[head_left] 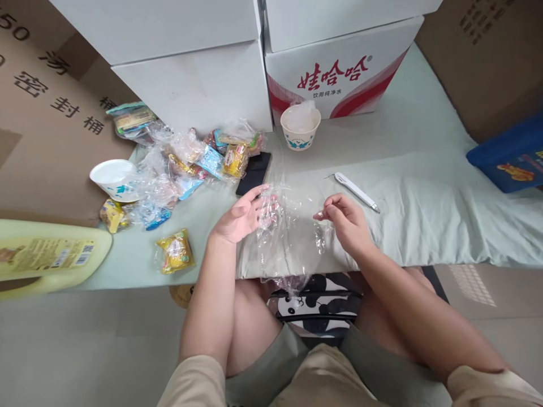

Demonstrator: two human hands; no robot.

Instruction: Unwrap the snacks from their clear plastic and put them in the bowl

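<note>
A clear plastic bag (288, 237) hangs between my hands, its lower end drooping over the table's front edge. My left hand (244, 215) is open, palm up, with its fingers spread against the film; whether they are inside or behind it I cannot tell. On the other side, my right hand (348, 223) pinches the bag's edge between thumb and fingers. Just beyond my right hand lies a white utility knife (356, 191). A dark phone (254, 172) rests behind my left hand, and one yellow-wrapped snack (176, 250) lies to its left.
Several packaged snacks (210, 161) are heaped at the left beside a tilted paper cup (112, 178). Another paper cup (300, 135) with crumpled plastic stands before a white carton (339, 85). A yellow jug (55, 254) occupies the left edge, a blue container (509, 155) the right.
</note>
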